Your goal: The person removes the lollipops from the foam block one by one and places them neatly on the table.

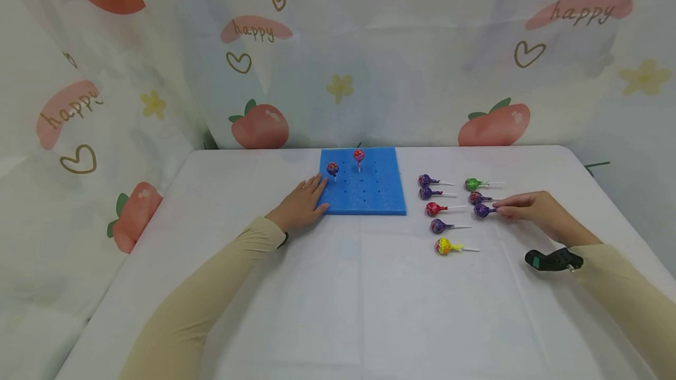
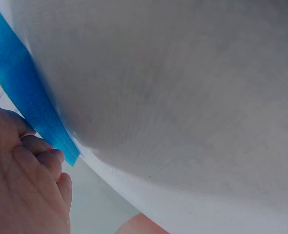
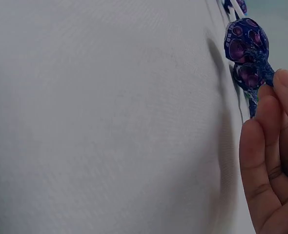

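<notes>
My right hand (image 1: 549, 214) pinches a purple-wrapped lollipop (image 1: 483, 210) by its stick end, between thumb and fingers. In the right wrist view the lollipop's dark blue and purple wrapper (image 3: 244, 39) shows just beyond the thumb, with another lollipop (image 3: 249, 75) close behind it. My left hand (image 1: 299, 205) rests at the left edge of a blue foam board (image 1: 377, 201), fingers lying along it. Two lollipops stand upright in the board: a dark one (image 1: 332, 169) at the left and a pink one (image 1: 359, 156) near the back. Small holes dot the board.
Right of the board, a column of lollipops lies on the white table (image 1: 317, 309), including a red one (image 1: 434, 209) and a yellow one (image 1: 443, 246). A green lollipop (image 1: 472, 184) and a dark one (image 1: 476, 197) lie behind the pinched one. A patterned curtain (image 1: 401, 75) hangs behind.
</notes>
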A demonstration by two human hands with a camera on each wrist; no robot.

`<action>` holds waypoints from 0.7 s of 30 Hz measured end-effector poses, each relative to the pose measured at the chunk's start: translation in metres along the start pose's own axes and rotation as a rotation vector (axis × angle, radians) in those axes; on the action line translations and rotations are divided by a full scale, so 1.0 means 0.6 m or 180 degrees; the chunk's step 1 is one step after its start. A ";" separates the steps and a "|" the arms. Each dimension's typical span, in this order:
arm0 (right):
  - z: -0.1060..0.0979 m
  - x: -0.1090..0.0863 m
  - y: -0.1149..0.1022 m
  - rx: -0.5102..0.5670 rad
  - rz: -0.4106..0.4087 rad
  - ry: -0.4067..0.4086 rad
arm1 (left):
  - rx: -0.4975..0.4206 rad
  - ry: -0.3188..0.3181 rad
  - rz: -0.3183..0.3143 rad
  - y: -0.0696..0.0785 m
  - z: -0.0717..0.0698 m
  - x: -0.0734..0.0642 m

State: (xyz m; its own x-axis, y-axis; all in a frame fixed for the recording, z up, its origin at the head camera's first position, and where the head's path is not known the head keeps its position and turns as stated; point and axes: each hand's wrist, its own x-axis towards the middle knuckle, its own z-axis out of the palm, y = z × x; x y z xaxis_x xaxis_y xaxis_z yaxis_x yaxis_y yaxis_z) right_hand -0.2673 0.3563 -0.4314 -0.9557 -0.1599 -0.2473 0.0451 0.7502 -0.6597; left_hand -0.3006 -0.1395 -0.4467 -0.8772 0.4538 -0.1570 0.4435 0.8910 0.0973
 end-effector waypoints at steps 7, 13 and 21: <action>0.006 0.003 0.002 0.0053 0.0024 -0.0088 | 0.0000 -0.0025 -0.0027 0.002 -0.002 -0.001; 0.005 0.008 0.003 0.0102 -0.0001 -0.0152 | -0.0018 -0.0030 -0.0022 0.003 -0.004 -0.002; 0.001 0.009 0.006 0.0045 -0.0040 -0.0199 | 0.0014 -0.0046 -0.0052 0.002 -0.002 0.000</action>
State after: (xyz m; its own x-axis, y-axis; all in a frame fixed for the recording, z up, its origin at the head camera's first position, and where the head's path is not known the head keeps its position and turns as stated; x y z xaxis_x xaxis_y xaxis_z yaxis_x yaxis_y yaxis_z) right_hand -0.2720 0.3576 -0.4352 -0.9361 -0.2093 -0.2825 0.0378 0.7389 -0.6728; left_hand -0.3001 -0.1385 -0.4453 -0.8815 0.4394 -0.1727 0.4301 0.8983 0.0902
